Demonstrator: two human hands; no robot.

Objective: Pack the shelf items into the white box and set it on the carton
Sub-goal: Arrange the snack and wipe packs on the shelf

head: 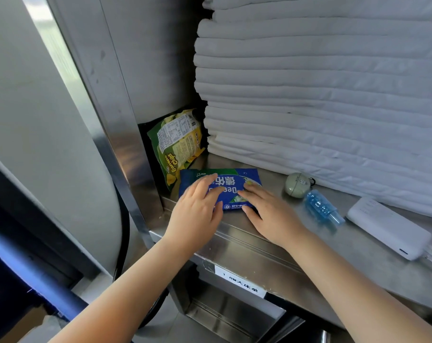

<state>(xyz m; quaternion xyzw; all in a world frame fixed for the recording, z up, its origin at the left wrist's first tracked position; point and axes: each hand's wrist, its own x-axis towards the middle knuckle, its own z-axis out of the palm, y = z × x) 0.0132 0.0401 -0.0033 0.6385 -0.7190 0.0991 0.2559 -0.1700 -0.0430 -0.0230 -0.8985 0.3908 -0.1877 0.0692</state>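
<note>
A flat blue packet (228, 184) lies on the steel shelf (272, 233) near its left end. My left hand (197, 209) rests on the packet's left part with straight fingers. My right hand (269, 214) lies on its right part, fingers stretched over it. Behind the packet a green banana chips bag (178, 147) leans in the shelf's back left corner. To the right lie a small round grey-green case (295, 184), a blue transparent bottle (321, 206) on its side, and a white power bank (389, 226). The white box and the carton are out of view.
A tall stack of folded white linen (321, 95) fills the shelf behind the items. A steel upright (126, 149) borders the shelf on the left. A white label (239, 282) sticks to the shelf's front lip. A brown carton corner (29, 323) shows at lower left.
</note>
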